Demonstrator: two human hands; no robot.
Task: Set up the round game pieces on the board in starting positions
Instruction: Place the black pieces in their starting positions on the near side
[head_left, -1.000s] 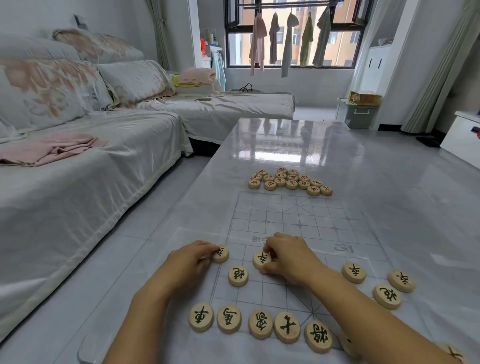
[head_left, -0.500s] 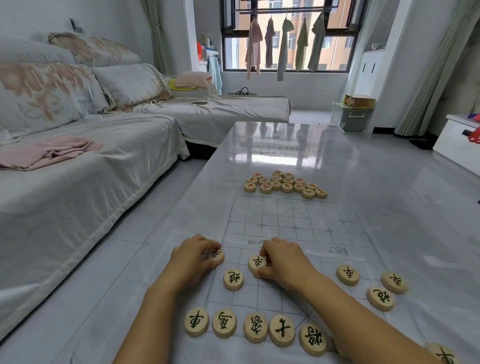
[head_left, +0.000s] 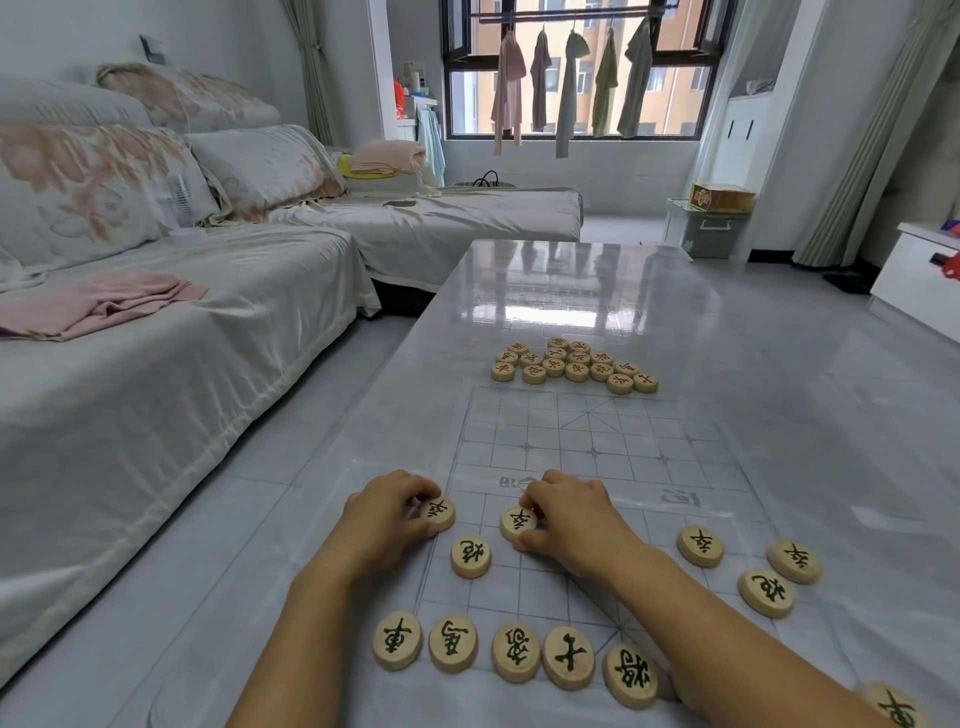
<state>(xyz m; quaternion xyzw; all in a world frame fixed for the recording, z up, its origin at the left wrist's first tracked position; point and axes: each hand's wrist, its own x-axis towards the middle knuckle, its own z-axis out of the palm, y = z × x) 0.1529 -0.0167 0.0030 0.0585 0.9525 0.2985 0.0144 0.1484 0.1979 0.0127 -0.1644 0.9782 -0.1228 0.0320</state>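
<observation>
A clear plastic game board (head_left: 587, 447) with a printed grid lies on the glossy table. My left hand (head_left: 387, 517) pinches a black-lettered round piece (head_left: 437, 512) at the board's left edge. My right hand (head_left: 566, 519) grips another black-lettered piece (head_left: 518, 522) two lines further right. One black-lettered piece (head_left: 470, 556) lies between and below them. Several black-lettered pieces (head_left: 511, 652) stand in a row on the nearest line. Loose black pieces (head_left: 766, 592) lie at the right. Red-lettered pieces (head_left: 571, 364) sit clustered beyond the far edge.
The grey table (head_left: 597, 291) stretches ahead. A covered sofa (head_left: 156, 338) runs along the left with a pink cloth (head_left: 98, 306) on it. A white cabinet (head_left: 919, 280) stands at the right, and a storage box (head_left: 711, 228) sits by the window.
Both hands have stayed on their two pieces with only slight shifts. The camera has tilted a little, so the scene sits lower and closer.
</observation>
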